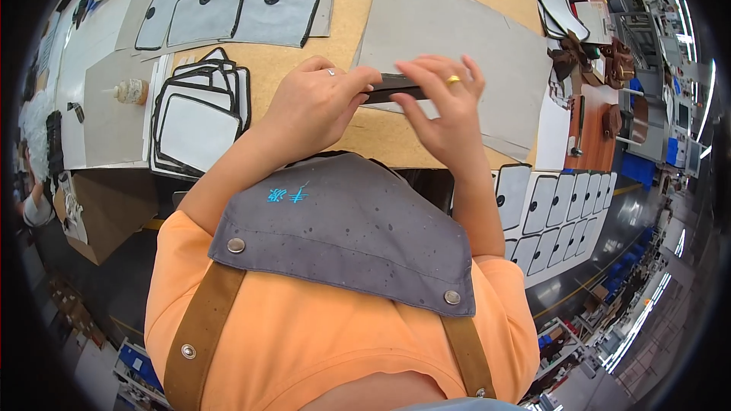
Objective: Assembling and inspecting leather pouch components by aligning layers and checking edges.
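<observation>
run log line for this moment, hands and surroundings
left hand: holds dark piece | right hand: at piece's right end, contact unclear | left side: stacked black-edged panels | right side: grey sheets

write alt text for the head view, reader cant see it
A person's left hand grips a thin dark piece over a worktable, the blurred right hand at its other end. Black-edged pale panels are stacked at left; large grey sheets lie beneath and beyond the right hand.

Beyond the right edge of the bench (pixel 274 68), a glossy grey floor (pixel 632 211) is stretching and strip lights (pixel 707 99) are glowing.
</observation>
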`<state>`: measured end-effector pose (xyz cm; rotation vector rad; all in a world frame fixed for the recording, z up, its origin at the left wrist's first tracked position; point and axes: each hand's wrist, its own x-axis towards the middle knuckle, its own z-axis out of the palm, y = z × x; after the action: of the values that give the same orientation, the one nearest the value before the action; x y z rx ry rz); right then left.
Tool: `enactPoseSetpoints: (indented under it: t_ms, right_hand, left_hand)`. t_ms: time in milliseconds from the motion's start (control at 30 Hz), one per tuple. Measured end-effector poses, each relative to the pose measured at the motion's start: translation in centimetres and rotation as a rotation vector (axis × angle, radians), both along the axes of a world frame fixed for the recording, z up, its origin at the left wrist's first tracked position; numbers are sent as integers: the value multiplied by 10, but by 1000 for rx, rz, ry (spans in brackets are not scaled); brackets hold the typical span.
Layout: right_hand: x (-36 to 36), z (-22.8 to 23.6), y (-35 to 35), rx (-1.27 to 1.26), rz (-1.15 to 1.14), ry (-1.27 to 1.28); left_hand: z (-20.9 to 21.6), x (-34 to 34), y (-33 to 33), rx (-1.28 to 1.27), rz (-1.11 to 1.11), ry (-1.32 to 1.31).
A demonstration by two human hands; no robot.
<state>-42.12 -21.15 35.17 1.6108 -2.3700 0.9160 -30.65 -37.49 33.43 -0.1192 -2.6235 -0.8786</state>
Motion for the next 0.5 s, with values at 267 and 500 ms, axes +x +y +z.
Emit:
enactPoseSetpoints:
  t_ms: [267,500]
  right_hand:
    - [5,-10,-12,-53,133,-127]
    - [7,-11,-8,-30,67,-218]
  left_hand:
    - [12,4,-4,-68,43,-15]
    - [14,10,-12,-40,86,-133]
